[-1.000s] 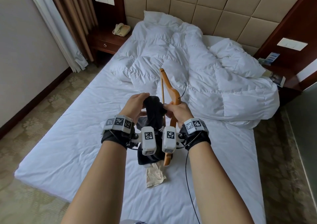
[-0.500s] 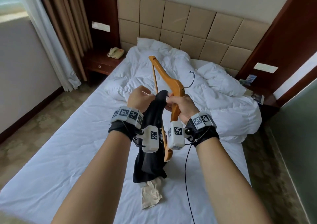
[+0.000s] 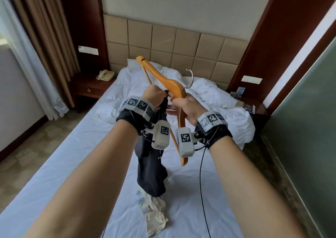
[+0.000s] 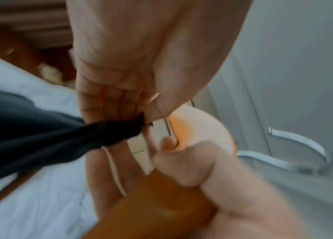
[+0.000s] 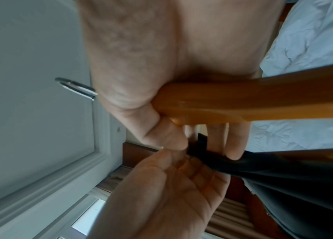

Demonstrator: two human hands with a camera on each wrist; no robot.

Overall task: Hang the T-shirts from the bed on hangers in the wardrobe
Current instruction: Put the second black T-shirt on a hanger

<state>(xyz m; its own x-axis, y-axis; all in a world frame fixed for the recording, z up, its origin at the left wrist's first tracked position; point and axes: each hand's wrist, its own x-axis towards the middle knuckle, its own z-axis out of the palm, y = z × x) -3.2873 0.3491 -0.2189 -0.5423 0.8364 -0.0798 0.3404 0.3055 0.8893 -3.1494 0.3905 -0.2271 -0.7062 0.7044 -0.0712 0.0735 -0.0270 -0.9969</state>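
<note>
Since a second ago both hands have lifted clear of the bed (image 3: pixel 54 165). The left hand (image 3: pixel 154 95) pinches the black T-shirt (image 3: pixel 151 172), seemingly at its collar; the right hand (image 3: pixel 187 106) clasps the wooden hanger (image 3: pixel 163 79). Threading comes next. A pale garment (image 3: pixel 154 214) lies below; the wardrobe is unseen.

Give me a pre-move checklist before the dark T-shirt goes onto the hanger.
1. Right hand grips the wooden hanger: ok.
2. Left hand pinches the dark T-shirt: ok.
3. Shirt lifted off the bed: not ok, its bottom end seems to rest on the pale garment.
4. Neck opening spread for the hanger: not ok, bunched.
5. Metal hook free: ok.
6. Wardrobe rail within reach: cannot tell.
</note>
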